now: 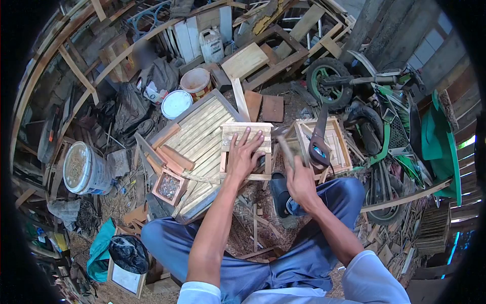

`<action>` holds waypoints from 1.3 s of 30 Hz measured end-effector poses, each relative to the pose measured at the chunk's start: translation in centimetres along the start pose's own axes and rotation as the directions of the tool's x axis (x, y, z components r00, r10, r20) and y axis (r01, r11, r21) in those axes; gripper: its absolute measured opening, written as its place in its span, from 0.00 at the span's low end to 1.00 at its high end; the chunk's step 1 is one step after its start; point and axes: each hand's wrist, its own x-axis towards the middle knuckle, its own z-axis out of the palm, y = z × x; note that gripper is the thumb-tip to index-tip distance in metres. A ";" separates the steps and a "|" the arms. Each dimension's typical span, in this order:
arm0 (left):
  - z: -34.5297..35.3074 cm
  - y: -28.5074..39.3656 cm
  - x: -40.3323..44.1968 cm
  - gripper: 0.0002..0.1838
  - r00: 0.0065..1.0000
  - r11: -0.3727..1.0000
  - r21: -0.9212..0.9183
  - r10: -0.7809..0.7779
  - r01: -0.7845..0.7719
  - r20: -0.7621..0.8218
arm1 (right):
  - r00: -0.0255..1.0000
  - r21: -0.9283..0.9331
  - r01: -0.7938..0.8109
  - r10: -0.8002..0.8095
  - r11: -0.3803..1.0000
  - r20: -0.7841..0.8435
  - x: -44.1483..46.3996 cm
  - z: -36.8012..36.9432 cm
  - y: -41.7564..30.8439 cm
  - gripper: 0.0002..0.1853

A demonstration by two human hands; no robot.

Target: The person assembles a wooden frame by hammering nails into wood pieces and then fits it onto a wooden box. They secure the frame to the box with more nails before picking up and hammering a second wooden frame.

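My left hand lies flat with fingers spread on a small wooden frame that has slats across its upper part. My right hand is closed around the handle of a hammer. The hammer's head, slightly blurred, is beside the right edge of the wooden frame. Under the frame is a slatted wooden panel with a grey border. To the right, a handsaw rests across a wooden box frame.
A small wooden box of nails or screws sits on the panel's left. Buckets stand behind it, and a bucket of sawdust-like material is at left. A small green motorbike leans at right. Wood scraps litter the floor.
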 end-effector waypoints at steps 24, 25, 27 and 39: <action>-0.4 0.6 0.2 0.25 1.000 1.000 0.013 0.023 -0.024 0.004 | 0.981 0.448 0.069 0.020 0.891 -0.192 4.1 3.6 3.3 0.11; -0.4 0.5 0.2 0.25 1.000 1.000 0.015 0.021 -0.021 0.012 | 0.987 0.510 0.033 0.053 0.860 -0.153 4.7 4.5 3.7 0.12; -0.5 0.6 0.1 0.26 0.999 0.999 0.020 0.032 -0.032 0.018 | 0.992 0.622 -0.058 0.113 0.781 -0.050 4.8 6.1 4.3 0.15; -2.3 0.6 -3.0 0.38 0.803 0.809 0.171 -0.486 0.563 -0.346 | 0.985 0.765 -0.124 0.173 0.632 0.017 5.2 8.6 4.4 0.17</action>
